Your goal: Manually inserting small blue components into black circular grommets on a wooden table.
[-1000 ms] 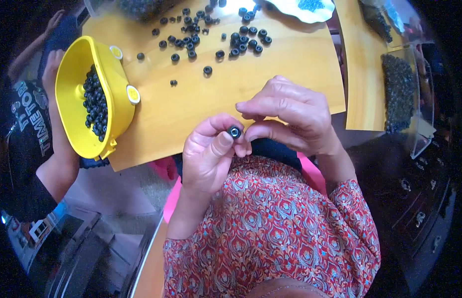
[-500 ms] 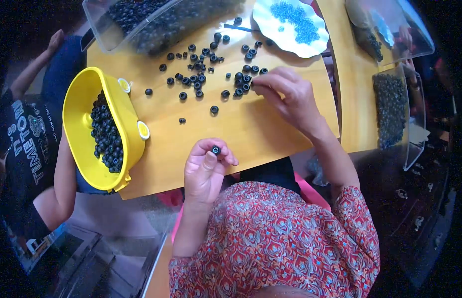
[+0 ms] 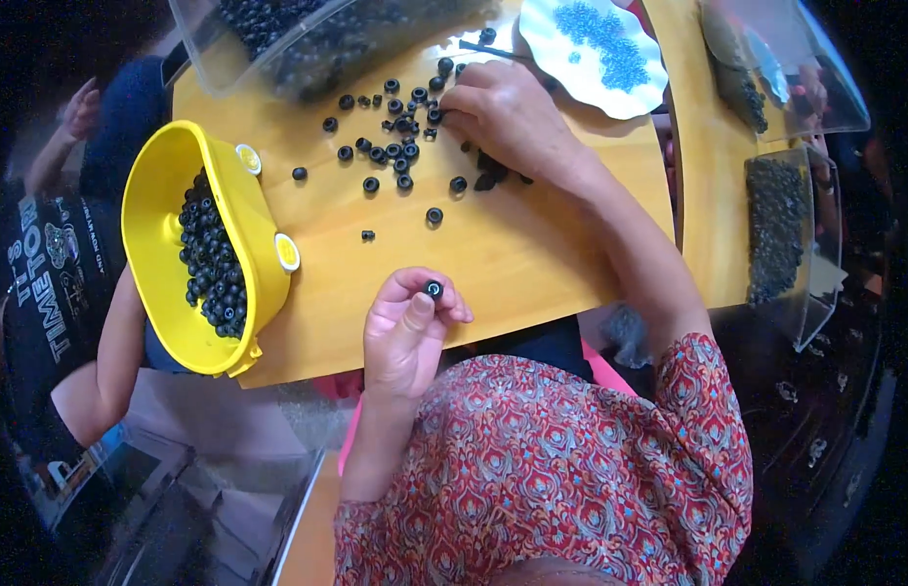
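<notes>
Between the thumb and fingers of my left hand [image 3: 405,337], just above the table's near edge, is a small round black part [image 3: 433,289] with a pale ring at its centre. My right hand [image 3: 513,115] reaches across the table, its fingers bent and pinched together among loose black parts [image 3: 395,105]. Whatever those fingertips hold, if anything, is hidden. Several of the loose parts are round with a hole, and a few are smaller and angular. Some lie partly covered beneath my right wrist.
A yellow tub [image 3: 268,293] holding black round parts stands at the left. White wavy-edged plate [image 3: 641,98] at the far right carries small bluish see-through pieces [image 3: 600,39]. See-through bins [image 3: 308,49] stand at the back and right. Another person's arm [image 3: 122,342] is at the left.
My right hand has moved left and farther away, from the right-hand cluster of black parts to the farther ones. My left hand still holds its black part. The whole view has shifted slightly.
</notes>
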